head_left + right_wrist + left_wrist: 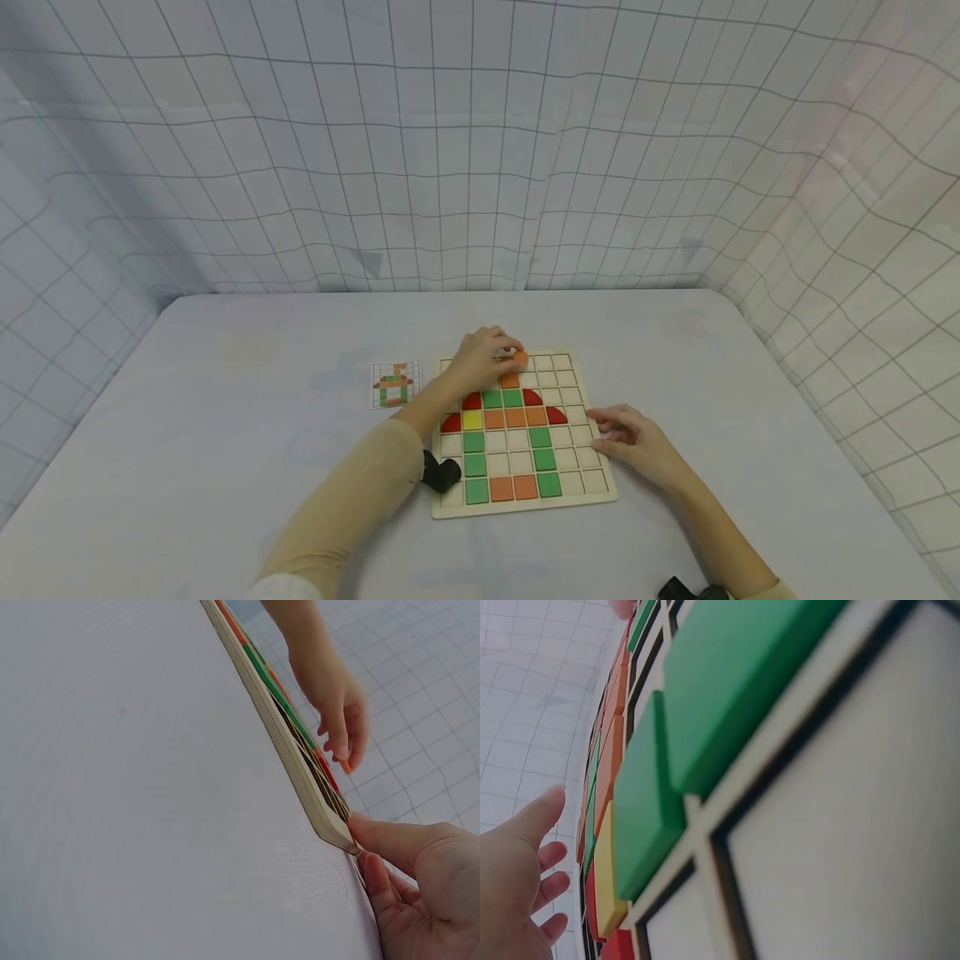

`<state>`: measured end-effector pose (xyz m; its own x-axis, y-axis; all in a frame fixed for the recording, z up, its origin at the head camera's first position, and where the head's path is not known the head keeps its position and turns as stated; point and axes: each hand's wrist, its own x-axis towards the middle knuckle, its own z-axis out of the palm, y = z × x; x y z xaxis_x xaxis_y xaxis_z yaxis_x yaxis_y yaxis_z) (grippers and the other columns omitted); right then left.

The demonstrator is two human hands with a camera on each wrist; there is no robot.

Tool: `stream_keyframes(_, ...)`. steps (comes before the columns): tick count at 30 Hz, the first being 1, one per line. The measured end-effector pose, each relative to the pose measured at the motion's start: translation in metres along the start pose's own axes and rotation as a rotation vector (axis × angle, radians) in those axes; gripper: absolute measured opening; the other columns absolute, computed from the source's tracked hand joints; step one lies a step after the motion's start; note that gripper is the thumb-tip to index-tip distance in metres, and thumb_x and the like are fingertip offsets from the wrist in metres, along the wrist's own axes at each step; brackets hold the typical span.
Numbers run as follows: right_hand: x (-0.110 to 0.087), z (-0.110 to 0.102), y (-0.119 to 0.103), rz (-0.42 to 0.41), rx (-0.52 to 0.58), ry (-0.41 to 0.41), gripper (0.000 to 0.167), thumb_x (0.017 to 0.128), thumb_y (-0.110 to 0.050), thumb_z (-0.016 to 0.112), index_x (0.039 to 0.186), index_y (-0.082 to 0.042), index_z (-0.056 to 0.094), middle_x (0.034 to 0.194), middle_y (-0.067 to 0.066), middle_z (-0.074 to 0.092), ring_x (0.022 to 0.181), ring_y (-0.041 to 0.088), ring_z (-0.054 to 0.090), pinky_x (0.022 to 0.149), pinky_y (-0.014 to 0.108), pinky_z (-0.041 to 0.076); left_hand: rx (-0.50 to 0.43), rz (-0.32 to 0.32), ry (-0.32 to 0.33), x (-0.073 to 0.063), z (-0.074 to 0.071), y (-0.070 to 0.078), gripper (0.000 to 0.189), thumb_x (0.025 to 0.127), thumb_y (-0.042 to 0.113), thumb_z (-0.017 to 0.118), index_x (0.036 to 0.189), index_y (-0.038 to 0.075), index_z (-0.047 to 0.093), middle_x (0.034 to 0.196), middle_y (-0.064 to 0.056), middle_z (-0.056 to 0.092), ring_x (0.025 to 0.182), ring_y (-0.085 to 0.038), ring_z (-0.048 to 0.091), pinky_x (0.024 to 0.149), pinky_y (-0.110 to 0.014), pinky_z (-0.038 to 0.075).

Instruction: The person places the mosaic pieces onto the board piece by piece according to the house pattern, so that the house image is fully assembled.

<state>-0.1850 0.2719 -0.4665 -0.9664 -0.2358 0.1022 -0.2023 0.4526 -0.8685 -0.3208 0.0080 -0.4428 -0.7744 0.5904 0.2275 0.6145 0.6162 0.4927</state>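
Observation:
A wooden grid board [525, 509] lies on the table with green, orange, red and yellow pieces set in its cells. Over its far rows, my left hand [483, 358] pinches a small orange piece [521, 358] between thumb and fingers. Just nearer than it, an orange square [509, 380] sits in a cell. At the board's right edge my right hand [633, 442] grips the rim, with the thumb [382, 834] on the edge in the right wrist view. The left wrist view shows green tiles [649, 806] close up, and the piece is out of sight there.
A small printed card [395, 385] with a coloured grid pattern lies left of the board. The table [225, 433] has a pale cover. Behind it hangs a white cloth with a dark grid [480, 167]. A black wrist device [441, 473] overlaps the board's left edge.

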Motion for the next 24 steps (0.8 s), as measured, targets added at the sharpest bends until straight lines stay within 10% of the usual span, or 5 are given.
stream_keyframes(24, -0.001, 0.0002, -0.0061, 0.009, 0.004, -0.008, 0.043, 0.08, -0.013, 0.07, 0.12, -0.001, 0.057, 0.103, 0.012, 0.054, 0.084, 0.01, 0.052, 0.072, 0.018, 0.045, -0.012, -0.041, -0.049, 0.0051, 0.0094, -0.0021, 0.033, 0.085, 0.036, 0.061, 0.115, 0.022, 0.065, 0.106, -0.003, 0.05, 0.091, -0.02, 0.042, 0.079, -0.036, 0.033)
